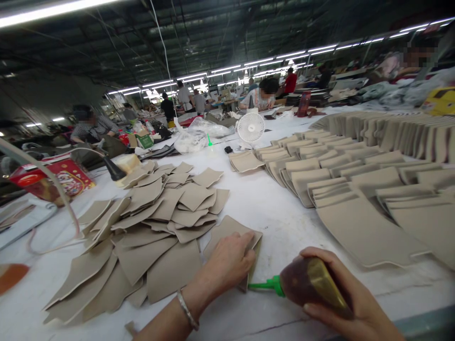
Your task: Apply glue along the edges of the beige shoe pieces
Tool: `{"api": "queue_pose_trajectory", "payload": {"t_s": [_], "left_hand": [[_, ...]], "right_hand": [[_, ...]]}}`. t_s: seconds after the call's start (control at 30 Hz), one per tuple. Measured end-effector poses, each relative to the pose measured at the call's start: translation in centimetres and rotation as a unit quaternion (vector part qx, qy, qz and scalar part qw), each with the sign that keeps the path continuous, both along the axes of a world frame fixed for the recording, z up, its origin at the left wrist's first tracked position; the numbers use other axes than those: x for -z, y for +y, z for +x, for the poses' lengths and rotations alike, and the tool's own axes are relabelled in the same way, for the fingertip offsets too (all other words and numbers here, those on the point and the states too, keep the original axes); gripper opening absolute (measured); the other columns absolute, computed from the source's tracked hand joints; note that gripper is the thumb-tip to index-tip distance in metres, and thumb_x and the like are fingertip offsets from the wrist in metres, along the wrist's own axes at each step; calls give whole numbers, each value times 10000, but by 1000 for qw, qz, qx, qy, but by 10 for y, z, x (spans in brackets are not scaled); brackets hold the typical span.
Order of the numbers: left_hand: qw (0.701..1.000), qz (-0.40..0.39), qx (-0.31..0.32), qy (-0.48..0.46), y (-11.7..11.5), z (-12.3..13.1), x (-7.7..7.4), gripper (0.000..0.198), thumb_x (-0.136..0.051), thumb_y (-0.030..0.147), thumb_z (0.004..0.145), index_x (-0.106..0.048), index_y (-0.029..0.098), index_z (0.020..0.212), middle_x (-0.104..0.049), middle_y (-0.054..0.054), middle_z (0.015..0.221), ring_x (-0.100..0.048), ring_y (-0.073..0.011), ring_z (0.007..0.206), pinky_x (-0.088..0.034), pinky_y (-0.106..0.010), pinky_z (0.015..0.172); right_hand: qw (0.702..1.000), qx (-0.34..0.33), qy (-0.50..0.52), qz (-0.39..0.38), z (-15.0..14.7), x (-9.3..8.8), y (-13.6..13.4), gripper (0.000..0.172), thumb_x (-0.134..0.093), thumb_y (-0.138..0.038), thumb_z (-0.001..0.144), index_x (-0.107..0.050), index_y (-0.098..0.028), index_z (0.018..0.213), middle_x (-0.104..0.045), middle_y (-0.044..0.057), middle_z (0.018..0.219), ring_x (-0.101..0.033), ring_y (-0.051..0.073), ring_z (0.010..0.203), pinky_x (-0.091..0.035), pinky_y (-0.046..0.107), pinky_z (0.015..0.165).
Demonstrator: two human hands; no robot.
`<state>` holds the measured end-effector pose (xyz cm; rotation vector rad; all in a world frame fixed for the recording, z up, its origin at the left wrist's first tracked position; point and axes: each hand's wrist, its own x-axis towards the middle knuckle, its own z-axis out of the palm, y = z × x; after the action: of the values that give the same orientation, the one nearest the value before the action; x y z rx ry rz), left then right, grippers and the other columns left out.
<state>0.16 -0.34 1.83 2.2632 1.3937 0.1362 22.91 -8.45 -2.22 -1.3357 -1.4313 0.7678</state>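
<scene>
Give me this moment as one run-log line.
left hand: on panel | right hand: gripping bottle, nozzle at panel's edge | loose pile: left | overlapping rows: right

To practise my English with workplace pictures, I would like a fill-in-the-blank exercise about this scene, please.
The right hand holds a bottle with a ____ nozzle.
A bracelet is worn on the person's ____ wrist.
The small fan standing on the table is ____.

Missing words: green; left; white.
</scene>
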Motion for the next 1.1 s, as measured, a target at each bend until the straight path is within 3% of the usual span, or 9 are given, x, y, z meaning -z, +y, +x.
{"api": "queue_pose_trajectory", "payload": {"t_s": [0.2, 0.37, 0.6, 0.7, 0.8, 0.97, 1.1], "left_hand": [[1000, -11, -3, 4, -1, 1, -2, 460, -394, 220, 889, -559, 240, 1318, -661, -66, 1084, -624, -254, 1001, -472, -347, 915], [1000, 1, 2, 3, 0, 1, -1, 452, -383, 210, 888, -563, 256, 1300, -656, -55, 1005, -627, -245, 953, -475, -331, 867], [1000, -3, 2, 14, -3, 1, -5, 434, -353, 212, 908, -574, 246, 1281, -640, -62, 983, -628, -253, 931, -478, -343, 852], [1000, -8, 5, 4, -1, 0, -3, 452, -347, 221, 924, -552, 250, 1325, -642, -65, 1021, -626, -252, 959, -473, -348, 889], [1000, -5, 9, 3, 0, 0, -1, 455, -350, 222, 925, -553, 241, 1331, -647, -71, 1031, -627, -259, 966, -475, -356, 895], [1000, -8, 14, -15, 2, 0, 3, 460, -347, 199, 922, -585, 241, 1314, -660, -79, 1069, -630, -270, 990, -474, -371, 911], [999, -3, 15, -29, 3, -1, 4, 479, -360, 192, 916, -581, 249, 1337, -664, -76, 1123, -630, -273, 1016, -471, -376, 929]], "right_hand": [[999, 44, -29, 12, 4, 0, 4, 453, -734, -441, 752, -592, -275, 1148, -610, 20, 1131, -601, 274, 1018, -455, 325, 912], [1000, 3, -4, 5, -2, 6, -3, 449, -715, -405, 765, -580, -276, 1174, -613, 18, 1163, -592, 264, 1077, -461, 290, 919], [998, 52, -40, 17, 4, 3, 3, 417, -680, -444, 839, -518, -314, 1201, -568, -14, 1162, -573, 231, 1030, -439, 280, 915], [998, 16, -51, 30, 5, 10, 3, 402, -664, -424, 862, -512, -335, 1223, -558, -34, 1199, -562, 201, 1081, -416, 228, 944], [997, -14, -63, 48, 12, 17, 7, 418, -689, -443, 851, -538, -309, 1217, -590, -9, 1183, -601, 214, 1052, -464, 229, 915], [995, 36, -82, 53, 27, 17, 23, 537, -736, -526, 817, -512, -286, 1242, -643, 26, 1070, -659, 251, 925, -566, 272, 763], [993, 12, -91, 76, 25, 15, 23, 464, -737, -504, 813, -563, -305, 1194, -639, 10, 1106, -656, 233, 951, -546, 259, 820]]}}
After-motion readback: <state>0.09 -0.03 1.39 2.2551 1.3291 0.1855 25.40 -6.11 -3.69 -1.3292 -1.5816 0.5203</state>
